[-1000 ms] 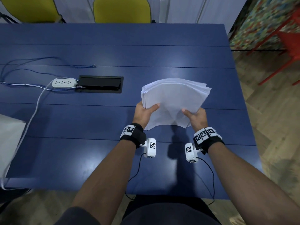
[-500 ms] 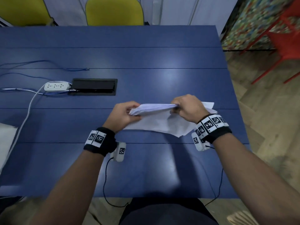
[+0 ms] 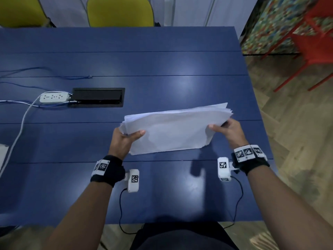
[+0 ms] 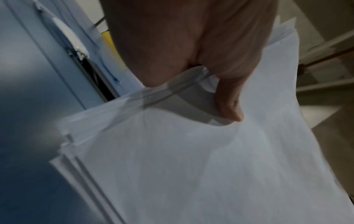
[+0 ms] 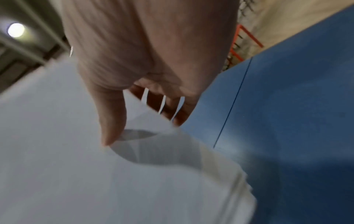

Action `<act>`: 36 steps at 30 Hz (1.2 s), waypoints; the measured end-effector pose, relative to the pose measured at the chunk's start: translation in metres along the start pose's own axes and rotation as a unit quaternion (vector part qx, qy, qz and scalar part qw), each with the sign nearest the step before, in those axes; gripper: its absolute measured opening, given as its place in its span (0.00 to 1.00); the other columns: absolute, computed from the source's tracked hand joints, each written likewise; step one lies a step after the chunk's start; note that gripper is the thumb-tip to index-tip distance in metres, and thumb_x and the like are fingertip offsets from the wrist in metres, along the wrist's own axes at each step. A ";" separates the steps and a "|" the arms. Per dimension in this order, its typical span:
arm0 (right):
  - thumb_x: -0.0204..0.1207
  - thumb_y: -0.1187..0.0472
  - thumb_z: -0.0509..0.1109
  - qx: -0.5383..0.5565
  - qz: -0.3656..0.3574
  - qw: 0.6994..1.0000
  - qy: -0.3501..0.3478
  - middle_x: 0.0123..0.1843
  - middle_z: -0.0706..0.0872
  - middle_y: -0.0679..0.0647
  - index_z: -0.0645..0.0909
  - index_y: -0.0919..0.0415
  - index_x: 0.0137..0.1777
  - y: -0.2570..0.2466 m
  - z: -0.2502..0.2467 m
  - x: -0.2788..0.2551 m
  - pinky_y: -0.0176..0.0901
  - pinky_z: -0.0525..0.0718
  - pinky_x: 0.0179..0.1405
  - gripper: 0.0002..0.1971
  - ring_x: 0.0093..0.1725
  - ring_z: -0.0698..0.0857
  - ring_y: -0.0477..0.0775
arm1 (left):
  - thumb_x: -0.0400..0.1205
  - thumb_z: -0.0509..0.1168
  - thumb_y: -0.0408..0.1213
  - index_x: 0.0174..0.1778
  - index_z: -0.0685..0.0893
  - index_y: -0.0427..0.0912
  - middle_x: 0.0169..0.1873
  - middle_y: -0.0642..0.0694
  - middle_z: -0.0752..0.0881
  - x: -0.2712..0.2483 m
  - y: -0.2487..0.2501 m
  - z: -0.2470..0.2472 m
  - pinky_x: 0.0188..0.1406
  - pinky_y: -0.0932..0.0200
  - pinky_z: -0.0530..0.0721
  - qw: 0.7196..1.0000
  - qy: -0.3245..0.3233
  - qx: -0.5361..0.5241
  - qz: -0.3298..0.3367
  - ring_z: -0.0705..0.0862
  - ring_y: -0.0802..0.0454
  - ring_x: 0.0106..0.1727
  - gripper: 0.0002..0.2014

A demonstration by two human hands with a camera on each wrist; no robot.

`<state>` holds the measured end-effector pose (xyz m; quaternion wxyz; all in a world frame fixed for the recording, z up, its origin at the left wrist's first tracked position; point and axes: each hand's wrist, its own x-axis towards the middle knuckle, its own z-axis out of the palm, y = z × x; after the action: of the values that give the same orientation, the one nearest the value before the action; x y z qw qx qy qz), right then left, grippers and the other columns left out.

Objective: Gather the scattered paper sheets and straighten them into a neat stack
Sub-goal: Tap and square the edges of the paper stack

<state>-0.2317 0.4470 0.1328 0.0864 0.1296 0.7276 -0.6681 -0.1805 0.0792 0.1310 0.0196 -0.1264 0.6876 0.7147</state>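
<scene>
A stack of white paper sheets (image 3: pixel 174 129) hangs above the blue table (image 3: pixel 144 60), long side across, its face tilted toward me. My left hand (image 3: pixel 126 139) grips the stack's left end, thumb on top and fingers hidden beneath. My right hand (image 3: pixel 226 129) grips the right end the same way. The sheet edges fan out unevenly at both ends. In the left wrist view the thumb (image 4: pixel 229 106) presses on the paper stack (image 4: pixel 191 166). In the right wrist view the thumb (image 5: pixel 113 121) lies on the paper stack (image 5: pixel 95 181) and the fingers curl under its edge.
A white power strip (image 3: pixel 54 97) with cables and a black cable hatch (image 3: pixel 98 97) lie at the table's left. Two yellow chairs (image 3: pixel 120 11) stand behind the far edge, a red chair (image 3: pixel 313 38) to the right. A white object (image 3: pixel 2 152) pokes in at the left edge.
The stack went from upright in both hands, to edge-on and low over the table, to lifted with its face toward me. Both hands moved apart to its two ends.
</scene>
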 end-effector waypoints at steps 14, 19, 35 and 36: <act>0.77 0.71 0.75 0.037 0.020 0.985 0.167 0.54 0.92 0.54 0.86 0.65 0.62 0.061 0.054 -0.019 0.54 0.86 0.65 0.14 0.52 0.89 0.50 | 0.80 0.78 0.25 0.62 0.91 0.36 0.52 0.46 0.96 -0.005 -0.073 0.047 0.60 0.40 0.91 0.989 0.119 -0.020 -0.085 0.94 0.50 0.52 0.15; 0.74 0.70 0.80 0.053 -0.014 0.990 0.127 0.61 0.90 0.55 0.82 0.59 0.65 0.048 0.041 -0.018 0.51 0.85 0.67 0.21 0.59 0.89 0.50 | 0.71 0.79 0.21 0.50 0.90 0.39 0.42 0.49 0.92 0.000 -0.068 0.027 0.46 0.53 0.88 0.993 0.082 -0.027 -0.084 0.89 0.50 0.43 0.14; 0.76 0.42 0.73 0.083 -0.018 0.948 0.307 0.66 0.82 0.55 0.73 0.52 0.64 0.018 0.071 0.001 0.50 0.81 0.67 0.23 0.65 0.82 0.55 | 0.66 0.75 0.27 0.43 0.87 0.32 0.35 0.49 0.86 -0.005 -0.074 0.016 0.39 0.55 0.78 0.998 -0.012 0.020 -0.065 0.82 0.49 0.39 0.11; 0.79 0.44 0.70 0.082 -0.019 0.948 0.308 0.64 0.83 0.54 0.74 0.54 0.65 0.018 0.070 0.002 0.46 0.80 0.64 0.21 0.61 0.82 0.52 | 0.66 0.75 0.27 0.45 0.88 0.31 0.37 0.48 0.87 -0.006 -0.074 0.015 0.41 0.54 0.78 0.998 -0.011 0.020 -0.064 0.82 0.48 0.40 0.12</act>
<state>-0.2314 0.3788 0.1088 -0.1655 0.3221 0.6635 -0.6547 -0.1623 0.0994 0.0602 0.0754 -0.1617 0.6917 0.6998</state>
